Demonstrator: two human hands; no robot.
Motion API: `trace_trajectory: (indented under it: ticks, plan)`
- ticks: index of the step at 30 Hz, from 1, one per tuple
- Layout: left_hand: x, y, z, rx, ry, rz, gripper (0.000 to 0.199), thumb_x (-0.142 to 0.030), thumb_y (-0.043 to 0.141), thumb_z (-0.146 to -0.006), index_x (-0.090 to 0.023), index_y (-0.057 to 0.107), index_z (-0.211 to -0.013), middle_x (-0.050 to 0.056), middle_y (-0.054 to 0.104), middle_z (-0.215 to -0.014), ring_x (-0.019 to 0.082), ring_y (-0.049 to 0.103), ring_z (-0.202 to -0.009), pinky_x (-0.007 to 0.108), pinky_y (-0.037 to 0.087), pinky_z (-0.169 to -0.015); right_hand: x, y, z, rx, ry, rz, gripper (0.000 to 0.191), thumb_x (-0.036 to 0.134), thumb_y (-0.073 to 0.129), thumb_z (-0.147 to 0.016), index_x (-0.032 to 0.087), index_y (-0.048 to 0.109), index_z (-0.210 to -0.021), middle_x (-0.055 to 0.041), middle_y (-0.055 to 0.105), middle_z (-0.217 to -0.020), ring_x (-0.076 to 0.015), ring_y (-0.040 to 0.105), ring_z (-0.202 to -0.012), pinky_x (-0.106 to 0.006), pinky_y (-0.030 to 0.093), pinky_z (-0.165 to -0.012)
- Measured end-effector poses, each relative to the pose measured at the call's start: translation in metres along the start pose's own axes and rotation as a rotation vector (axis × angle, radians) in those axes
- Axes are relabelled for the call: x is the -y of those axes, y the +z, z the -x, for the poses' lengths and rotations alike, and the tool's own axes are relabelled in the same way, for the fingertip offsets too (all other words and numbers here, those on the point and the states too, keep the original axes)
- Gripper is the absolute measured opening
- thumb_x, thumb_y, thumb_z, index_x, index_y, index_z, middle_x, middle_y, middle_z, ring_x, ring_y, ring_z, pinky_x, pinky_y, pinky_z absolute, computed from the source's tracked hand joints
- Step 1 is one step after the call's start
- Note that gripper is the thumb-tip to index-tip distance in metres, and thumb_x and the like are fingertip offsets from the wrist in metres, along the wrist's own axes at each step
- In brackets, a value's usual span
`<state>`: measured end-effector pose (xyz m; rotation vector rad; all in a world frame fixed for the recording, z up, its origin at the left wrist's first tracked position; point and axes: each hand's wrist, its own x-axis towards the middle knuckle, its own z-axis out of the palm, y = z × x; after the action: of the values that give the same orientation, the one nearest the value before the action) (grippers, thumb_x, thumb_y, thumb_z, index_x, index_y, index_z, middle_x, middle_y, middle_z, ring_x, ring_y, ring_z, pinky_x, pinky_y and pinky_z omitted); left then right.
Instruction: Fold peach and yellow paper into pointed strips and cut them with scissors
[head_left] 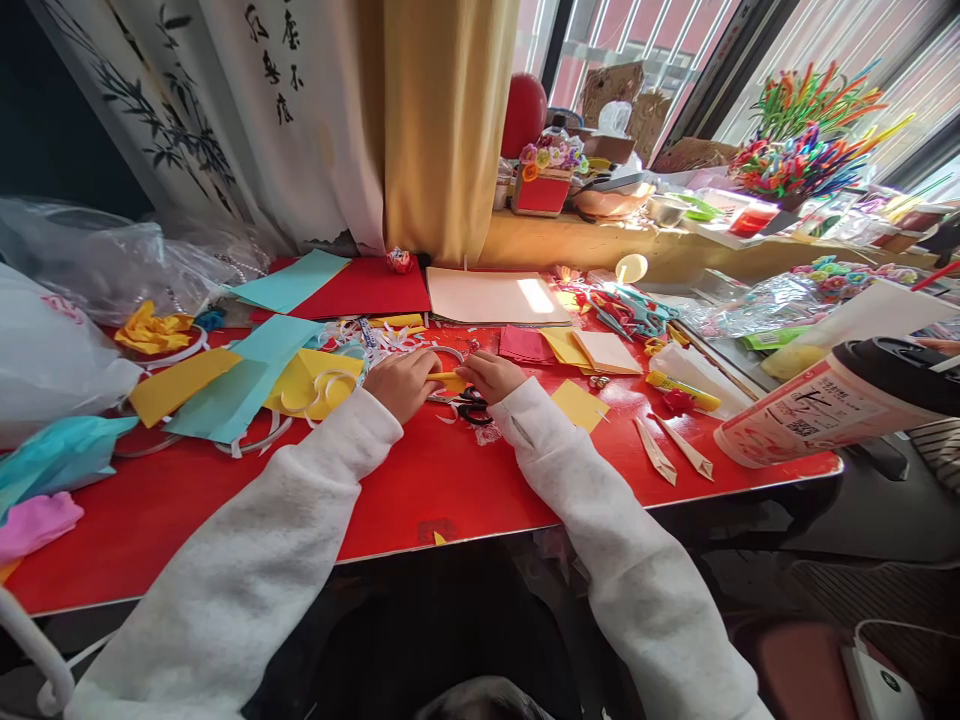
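Observation:
A narrow strip of folded yellow paper [450, 382] stretches between my two hands above the red table [442, 490]. My left hand [405, 384] pinches its left end, and my right hand [491, 377] closes on its right end. Black-handled scissors [472, 408] lie just under the paper, partly hidden by my right hand. Yellow sheets [319, 383] and a teal sheet [240, 385] lie to the left of my left hand. A yellow square [580, 405] rests to the right of my right hand, below small stacks of red [525, 345] and peach paper [607, 353].
A large cup with a black lid [832, 405] leans at the right edge. Two folded paper pieces [675, 450] and a yellow glue tube [684, 390] lie near it. Plastic bags [56, 350] fill the far left. Scissors with teal handles [637, 310] lie behind, below the cluttered windowsill.

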<state>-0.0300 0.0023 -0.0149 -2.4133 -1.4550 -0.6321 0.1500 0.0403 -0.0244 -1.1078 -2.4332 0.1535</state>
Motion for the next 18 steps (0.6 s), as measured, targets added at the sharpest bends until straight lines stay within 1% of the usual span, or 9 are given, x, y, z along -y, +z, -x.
trace_trajectory:
  ticks: [1, 3, 5, 7, 9, 11, 13, 15, 18]
  plan:
    - [-0.0001, -0.0002, 0.0002, 0.007, -0.012, -0.005, 0.007, -0.026, 0.053, -0.079, -0.020, 0.053, -0.083, 0.000, 0.063, -0.083, 0.017, 0.057, -0.071, 0.028, 0.036, -0.060, 0.0009, -0.0001, 0.0005, 0.004, -0.003, 0.005, 0.021, 0.035, 0.047, -0.085, 0.016, 0.056, -0.085, -0.0054, 0.060, -0.082, -0.0136, 0.055, -0.070, -0.024, 0.039, -0.063]
    - [0.0000, -0.0005, 0.0005, 0.012, -0.031, -0.010, 0.006, -0.025, 0.051, -0.080, -0.021, 0.054, -0.083, -0.001, 0.063, -0.082, 0.017, 0.057, -0.069, 0.028, 0.034, -0.057, 0.0028, -0.0004, 0.0013, 0.004, 0.001, 0.024, 0.028, 0.037, 0.060, -0.076, 0.016, 0.054, -0.094, -0.0052, 0.060, -0.086, -0.0152, 0.056, -0.073, -0.026, 0.040, -0.065]
    - [0.0002, -0.0008, 0.0008, 0.010, -0.031, -0.019, 0.010, -0.028, 0.049, -0.082, -0.021, 0.056, -0.082, 0.000, 0.063, -0.080, 0.016, 0.057, -0.070, 0.028, 0.035, -0.058, 0.0038, -0.0001, 0.0015, 0.008, 0.012, 0.065, 0.029, 0.034, 0.063, -0.074, 0.015, 0.053, -0.094, -0.0055, 0.060, -0.087, -0.0159, 0.056, -0.074, -0.027, 0.040, -0.066]
    - [0.0000, -0.0009, 0.0011, 0.016, -0.019, -0.053, 0.018, -0.034, 0.046, -0.084, -0.021, 0.059, -0.083, 0.001, 0.061, -0.082, 0.017, 0.057, -0.070, 0.028, 0.035, -0.059, 0.0033, 0.0010, 0.0010, 0.014, -0.003, 0.112, 0.020, 0.031, 0.055, -0.081, 0.014, 0.055, -0.090, -0.0071, 0.059, -0.088, -0.0153, 0.056, -0.074, -0.026, 0.041, -0.067]
    - [-0.0007, -0.0007, 0.0014, 0.026, -0.006, -0.107, 0.023, -0.038, 0.044, -0.085, -0.022, 0.061, -0.086, 0.003, 0.060, -0.085, 0.017, 0.057, -0.070, 0.029, 0.035, -0.058, 0.0014, 0.0027, 0.0003, 0.015, -0.047, 0.146, 0.022, 0.032, 0.047, -0.086, 0.013, 0.057, -0.088, -0.0092, 0.058, -0.091, -0.0149, 0.056, -0.078, -0.026, 0.041, -0.069]
    - [-0.0016, -0.0003, 0.0018, 0.026, 0.007, -0.167, 0.023, -0.036, 0.043, -0.085, -0.023, 0.060, -0.093, 0.004, 0.059, -0.088, 0.018, 0.057, -0.070, 0.029, 0.035, -0.058, -0.0006, 0.0047, -0.0001, 0.009, -0.080, 0.171, 0.026, 0.033, 0.042, -0.088, 0.013, 0.058, -0.088, -0.0102, 0.057, -0.093, -0.0150, 0.056, -0.082, -0.026, 0.041, -0.071]
    - [-0.0028, 0.0002, 0.0022, 0.009, 0.031, -0.208, 0.023, -0.031, 0.046, -0.084, -0.021, 0.057, -0.102, 0.006, 0.059, -0.091, 0.019, 0.058, -0.072, 0.029, 0.036, -0.058, -0.0018, 0.0061, -0.0002, 0.010, -0.081, 0.180, 0.027, 0.033, 0.039, -0.089, 0.014, 0.059, -0.091, -0.0099, 0.057, -0.092, -0.0153, 0.056, -0.083, -0.026, 0.041, -0.073]
    - [-0.0040, 0.0005, 0.0023, -0.011, 0.058, -0.222, 0.023, -0.025, 0.045, -0.084, -0.018, 0.054, -0.104, 0.007, 0.059, -0.093, 0.018, 0.059, -0.071, 0.028, 0.036, -0.055, -0.0015, 0.0068, -0.0001, 0.016, -0.070, 0.147, 0.026, 0.034, 0.044, -0.087, 0.015, 0.056, -0.099, -0.0095, 0.058, -0.093, -0.0160, 0.057, -0.082, -0.027, 0.042, -0.072]
    - [-0.0058, 0.0003, 0.0022, -0.026, 0.087, -0.232, 0.021, -0.025, 0.037, -0.088, -0.018, 0.055, -0.095, 0.005, 0.060, -0.086, 0.015, 0.059, -0.061, 0.028, 0.031, -0.047, 0.0014, 0.0064, 0.0006, 0.033, -0.044, 0.043, 0.039, 0.031, 0.062, -0.076, 0.014, 0.048, -0.109, -0.0082, 0.059, -0.096, -0.0161, 0.058, -0.081, -0.026, 0.043, -0.068]
